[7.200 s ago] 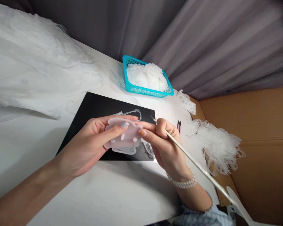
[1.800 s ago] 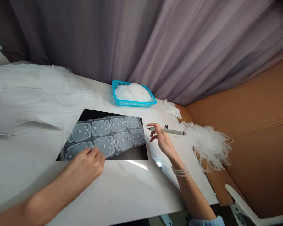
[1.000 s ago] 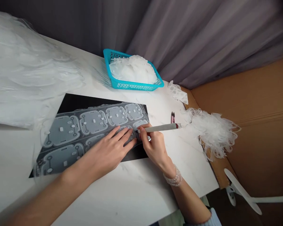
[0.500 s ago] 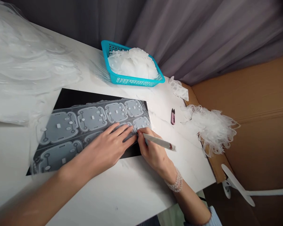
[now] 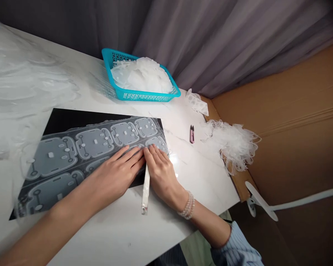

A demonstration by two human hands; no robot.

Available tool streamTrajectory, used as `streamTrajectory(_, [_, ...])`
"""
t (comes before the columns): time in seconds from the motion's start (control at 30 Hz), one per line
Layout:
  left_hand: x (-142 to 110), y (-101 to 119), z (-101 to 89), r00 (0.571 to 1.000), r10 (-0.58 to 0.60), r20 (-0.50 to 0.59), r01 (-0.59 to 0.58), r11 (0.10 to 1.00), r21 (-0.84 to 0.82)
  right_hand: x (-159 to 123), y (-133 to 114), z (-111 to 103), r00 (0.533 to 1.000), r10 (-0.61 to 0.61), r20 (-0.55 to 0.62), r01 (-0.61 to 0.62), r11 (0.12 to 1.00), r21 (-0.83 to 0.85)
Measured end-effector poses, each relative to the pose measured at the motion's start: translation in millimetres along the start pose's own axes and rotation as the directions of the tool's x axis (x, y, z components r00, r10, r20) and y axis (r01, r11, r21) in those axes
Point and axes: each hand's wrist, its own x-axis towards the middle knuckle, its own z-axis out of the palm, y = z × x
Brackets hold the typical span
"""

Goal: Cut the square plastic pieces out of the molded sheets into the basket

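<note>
Left hand (image 5: 118, 176) palm down, fingers nearly straight, on clear moulded sheet (image 5: 96, 142). Right hand (image 5: 162, 178) just beside, fingers bunched on pale pen-like tool (image 5: 145, 190), tip hidden. Sheet lies on black mat (image 5: 63, 118), overhanging left edge onto white table (image 5: 100, 236). Pink snips (image 5: 192, 135) right of mat; tangled white scraps (image 5: 234, 144) farther right. Blue basket (image 5: 144, 96) behind mat, heaped with white pieces (image 5: 144, 75).
</note>
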Motion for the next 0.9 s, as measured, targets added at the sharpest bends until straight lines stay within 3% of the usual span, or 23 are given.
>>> streamTrajectory(0.1, [-2.0, -0.1, 4.2, 1.0, -0.024, 0.004, 0.024, 1.0, -0.009, 2.2, 11.0, 2.8, 0.994, 0.099, -0.046, -0.086, 0.97, 0.226])
streamTrajectory(0.17, [-3.1, -0.1, 5.9, 0.999, -0.034, 0.02, 0.035, 0.999, -0.018, -0.2, 37.9, -2.7, 0.935, 0.34, -0.1, -0.249, 0.831, 0.497])
streamTrajectory(0.2, [-3.6, -0.1, 6.1, 0.999, -0.039, 0.029, 0.04, 0.999, -0.025, -3.9, 57.9, -8.8, 0.859, 0.501, -0.103, -0.334, 0.703, 0.628])
streamTrajectory(0.23, [-4.0, 0.0, 5.9, 0.998, -0.041, 0.039, 0.042, 0.998, -0.036, -9.6, 81.4, -17.1, 0.743, 0.665, -0.073, -0.396, 0.525, 0.753])
streamTrajectory(0.27, [-4.2, 0.2, 5.3, 0.998, -0.043, 0.049, 0.046, 0.998, -0.05, -17.5, 107.4, -27.2, 0.577, 0.816, -0.029, -0.4, 0.314, 0.861])
streamTrajectory(0.3, [-4.3, 0.5, 4.5, 0.997, -0.05, 0.056, 0.054, 0.996, -0.064, -27.3, 134.1, -38.5, 0.496, 0.868, -0.007, -0.403, 0.237, 0.884])
streamTrajectory(0.4, [-3.1, 1.7, 1.2, 0.993, -0.076, 0.085, 0.084, 0.993, -0.088, -63.5, 202.8, -71.5, 0.371, 0.926, 0.072, -0.412, 0.094, 0.906])
streamTrajectory(0.5, [-0.8, 2.8, -1.9, 0.991, -0.084, 0.108, 0.093, 0.993, -0.078, -91.2, 230.4, -90.9, 0.293, 0.954, 0.059, -0.361, 0.053, 0.931])
streamTrajectory(0.57, [0.1, 3.2, -3.0, 0.991, -0.08, 0.109, 0.089, 0.993, -0.073, -93.2, 222.8, -94.9, 0.294, 0.954, 0.053, -0.31, 0.042, 0.95])
streamTrajectory(0.63, [-0.3, 3.0, -2.7, 0.993, -0.072, 0.098, 0.08, 0.994, -0.078, -79.5, 200.2, -95.1, 0.346, 0.934, 0.087, -0.24, -0.002, 0.971])
streamTrajectory(0.8, [-2.4, -2.3, 0.8, 0.995, -0.093, -0.016, 0.088, 0.976, -0.199, -13.8, 128.0, -98.0, 0.578, 0.757, 0.304, -0.147, -0.269, 0.952])
streamTrajectory(0.9, [0.1, -6.2, -5.3, 0.973, -0.218, -0.07, 0.175, 0.906, -0.385, 12.1, 96.2, -107.3, 0.704, 0.617, 0.352, -0.153, -0.353, 0.923])
